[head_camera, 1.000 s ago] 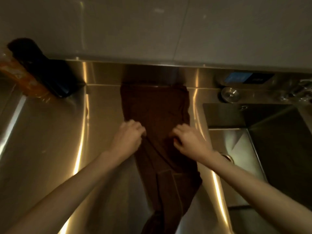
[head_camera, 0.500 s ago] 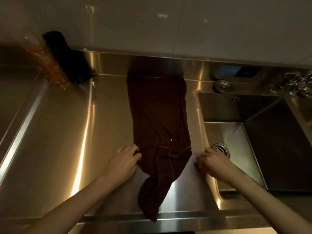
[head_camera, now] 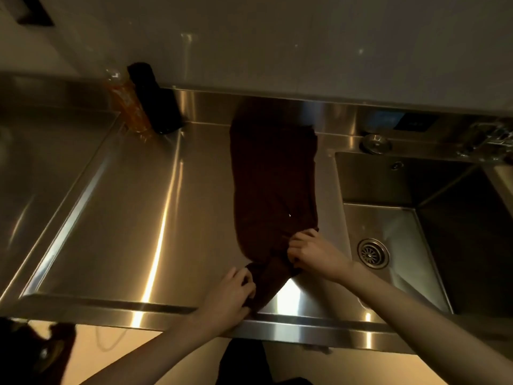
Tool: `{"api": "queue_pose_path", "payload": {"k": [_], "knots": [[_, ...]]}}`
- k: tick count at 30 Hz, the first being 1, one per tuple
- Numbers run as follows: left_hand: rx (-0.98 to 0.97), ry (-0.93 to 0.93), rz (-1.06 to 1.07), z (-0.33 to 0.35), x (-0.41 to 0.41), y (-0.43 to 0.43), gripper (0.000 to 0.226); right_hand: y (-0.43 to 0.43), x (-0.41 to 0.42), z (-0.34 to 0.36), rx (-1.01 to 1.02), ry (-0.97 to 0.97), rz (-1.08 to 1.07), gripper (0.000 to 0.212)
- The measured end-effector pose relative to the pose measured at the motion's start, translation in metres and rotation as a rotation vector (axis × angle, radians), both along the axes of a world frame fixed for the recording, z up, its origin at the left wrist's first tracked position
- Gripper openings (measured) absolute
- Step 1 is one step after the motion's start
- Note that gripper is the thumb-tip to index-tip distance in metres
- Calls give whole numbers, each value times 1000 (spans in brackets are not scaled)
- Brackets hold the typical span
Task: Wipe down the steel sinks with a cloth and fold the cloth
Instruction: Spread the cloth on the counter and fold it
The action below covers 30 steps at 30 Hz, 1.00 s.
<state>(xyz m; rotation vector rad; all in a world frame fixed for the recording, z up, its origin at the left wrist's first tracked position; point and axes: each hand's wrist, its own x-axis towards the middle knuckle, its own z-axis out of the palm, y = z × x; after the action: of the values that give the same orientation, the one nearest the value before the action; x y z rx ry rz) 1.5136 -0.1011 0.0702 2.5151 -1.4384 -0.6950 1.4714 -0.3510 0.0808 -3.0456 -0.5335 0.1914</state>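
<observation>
Cloth (head_camera: 273,184) (near end by counter (head_camera: 166,218) edge) gripped in fingers of left hand (head_camera: 230,295) and right hand (head_camera: 316,252).

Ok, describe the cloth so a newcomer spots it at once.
Find the steel counter left of the sink basin. The cloth lies along it, back wall to front edge. It is dark-brown fabric, unlike the standing orange bottle and black bottle at back-left.

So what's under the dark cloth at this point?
The cloth lies flat on the steel counter, left of the sink. Both the left hand and right hand grip its near end. Anything beneath it is covered.
</observation>
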Motion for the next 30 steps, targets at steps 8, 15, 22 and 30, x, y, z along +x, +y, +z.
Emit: {"api": "queue_pose_path", "payload": {"k": [8,15,22,30], "knots": [[-172,166,255,56,-9,15,20,-13,-92,39,169,-110,-123,20],[-116,144,226,98,-47,16,27,-5,-150,68,417,71,-246,28],[-12,-48,253,95,-86,29,30,7,-179,70,244,110,-209,36],[-16,-236,471,73,-99,60,19,17,-205,60,211,-91,-307,27]]}}
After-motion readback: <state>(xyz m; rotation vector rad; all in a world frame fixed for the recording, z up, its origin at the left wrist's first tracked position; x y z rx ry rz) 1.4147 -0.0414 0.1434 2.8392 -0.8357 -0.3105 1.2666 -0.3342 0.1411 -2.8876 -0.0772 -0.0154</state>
